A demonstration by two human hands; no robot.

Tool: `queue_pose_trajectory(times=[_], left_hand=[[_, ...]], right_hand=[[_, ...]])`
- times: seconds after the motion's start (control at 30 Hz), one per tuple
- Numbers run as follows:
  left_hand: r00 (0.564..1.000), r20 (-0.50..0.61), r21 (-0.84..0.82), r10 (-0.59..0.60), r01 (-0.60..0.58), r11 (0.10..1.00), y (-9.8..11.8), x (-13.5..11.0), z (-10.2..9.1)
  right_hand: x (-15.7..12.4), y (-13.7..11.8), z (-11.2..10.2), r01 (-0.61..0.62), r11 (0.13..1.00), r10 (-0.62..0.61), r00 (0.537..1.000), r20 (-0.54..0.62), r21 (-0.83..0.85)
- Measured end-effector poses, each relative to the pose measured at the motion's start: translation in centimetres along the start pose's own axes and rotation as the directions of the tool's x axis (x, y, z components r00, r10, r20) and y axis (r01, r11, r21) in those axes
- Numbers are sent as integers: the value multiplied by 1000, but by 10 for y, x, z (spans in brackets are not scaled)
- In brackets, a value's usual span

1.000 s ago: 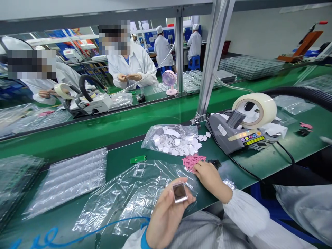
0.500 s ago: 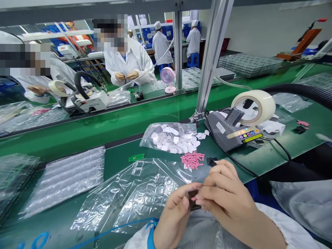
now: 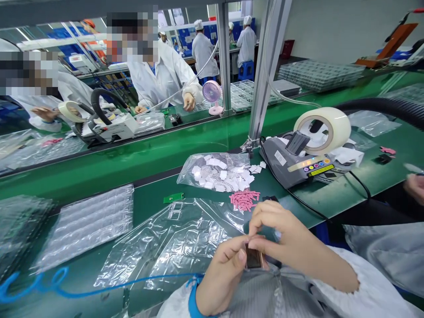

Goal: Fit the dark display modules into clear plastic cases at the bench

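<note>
Left hand [image 3: 225, 267] grips the clear case [image 3: 254, 259], lower middle of frame, and right hand [image 3: 281, 227] just slid to its top edge, can't tell holding what, so edge work's probably on.

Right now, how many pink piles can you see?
3: the near pile beside the white squares, the right pile past the tape, and the far pile across at left. Others may be hidden.
</note>
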State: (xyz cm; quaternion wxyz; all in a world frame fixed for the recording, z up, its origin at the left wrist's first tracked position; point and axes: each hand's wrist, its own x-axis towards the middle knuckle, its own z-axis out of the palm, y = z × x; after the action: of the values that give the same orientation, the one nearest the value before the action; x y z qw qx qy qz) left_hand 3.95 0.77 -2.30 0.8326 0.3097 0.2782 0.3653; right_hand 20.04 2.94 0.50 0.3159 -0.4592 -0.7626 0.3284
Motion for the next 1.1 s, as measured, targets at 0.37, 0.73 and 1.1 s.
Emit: queue_pose_trajectory(times=[0.37, 0.73, 1.1], left_hand=[[999, 22, -311, -43, 47, 949, -7, -2, -19], [996, -67, -400, -63, 31, 916, -6, -7, -34], [996, -83, -405, -27, -9, 914, -7, 2, -31]], right_hand=[[26, 80, 2, -313, 947, 318, 945, -77, 67], [102, 162, 13, -548, 780, 450, 827, -337, -302], [75, 122, -9, -444, 892, 415, 878, -241, -81]])
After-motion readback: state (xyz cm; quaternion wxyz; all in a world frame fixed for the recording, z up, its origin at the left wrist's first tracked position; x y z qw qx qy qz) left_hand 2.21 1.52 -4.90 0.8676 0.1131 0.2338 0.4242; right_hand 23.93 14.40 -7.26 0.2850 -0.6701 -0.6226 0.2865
